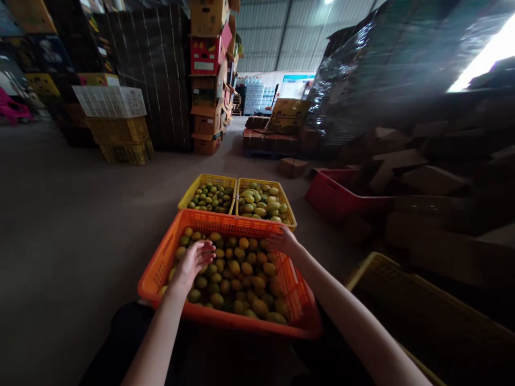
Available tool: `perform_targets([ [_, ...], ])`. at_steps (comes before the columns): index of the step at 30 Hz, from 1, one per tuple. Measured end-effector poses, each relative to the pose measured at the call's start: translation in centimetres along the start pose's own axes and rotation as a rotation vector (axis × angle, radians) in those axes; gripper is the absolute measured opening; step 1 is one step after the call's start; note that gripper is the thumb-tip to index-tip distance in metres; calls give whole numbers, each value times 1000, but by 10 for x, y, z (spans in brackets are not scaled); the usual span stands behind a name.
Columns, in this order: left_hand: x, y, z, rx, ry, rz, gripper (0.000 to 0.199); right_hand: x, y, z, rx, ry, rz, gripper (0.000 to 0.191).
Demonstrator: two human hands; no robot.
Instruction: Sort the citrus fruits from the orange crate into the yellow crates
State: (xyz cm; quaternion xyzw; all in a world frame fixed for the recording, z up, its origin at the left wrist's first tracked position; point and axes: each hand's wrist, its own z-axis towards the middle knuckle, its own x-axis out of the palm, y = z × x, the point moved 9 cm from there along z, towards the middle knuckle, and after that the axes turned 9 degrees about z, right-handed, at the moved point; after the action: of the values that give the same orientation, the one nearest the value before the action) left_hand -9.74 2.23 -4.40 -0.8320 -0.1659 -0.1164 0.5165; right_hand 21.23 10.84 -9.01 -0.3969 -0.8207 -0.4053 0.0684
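Note:
An orange plastic crate stands in front of me, holding many yellow-green mangoes. Over the left part of the fruit is my left hand, empty, its fingers apart and pointing right. My right hand is at the crate's far right corner, somewhat blurred, with fingers stretched inward over the mangoes and nothing visible in them. Just beyond the orange crate sit two yellow crates side by side. Small dark green mangoes fill the left yellow crate; larger, paler ones lie in the right yellow crate.
At my right is another yellow crate, dark inside. A red crate and a heap of cardboard lie farther right. Stacked cartons, a white crate on yellow ones, and a wrapped pallet load stand behind.

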Motion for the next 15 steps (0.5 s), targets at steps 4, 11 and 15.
perform_targets([
  [4, 5, 3, 1, 0, -8, 47, 20, -40, -35, -4, 124, -39, -38, 16],
  [11, 11, 27, 21, -11, 14, 248, 19, -44, -21, -29, 119, -2, 91, 16],
  [15, 2, 79, 49, -117, 51, 519, 29, -26, -3, -51, 121, 95, 189, 16],
])
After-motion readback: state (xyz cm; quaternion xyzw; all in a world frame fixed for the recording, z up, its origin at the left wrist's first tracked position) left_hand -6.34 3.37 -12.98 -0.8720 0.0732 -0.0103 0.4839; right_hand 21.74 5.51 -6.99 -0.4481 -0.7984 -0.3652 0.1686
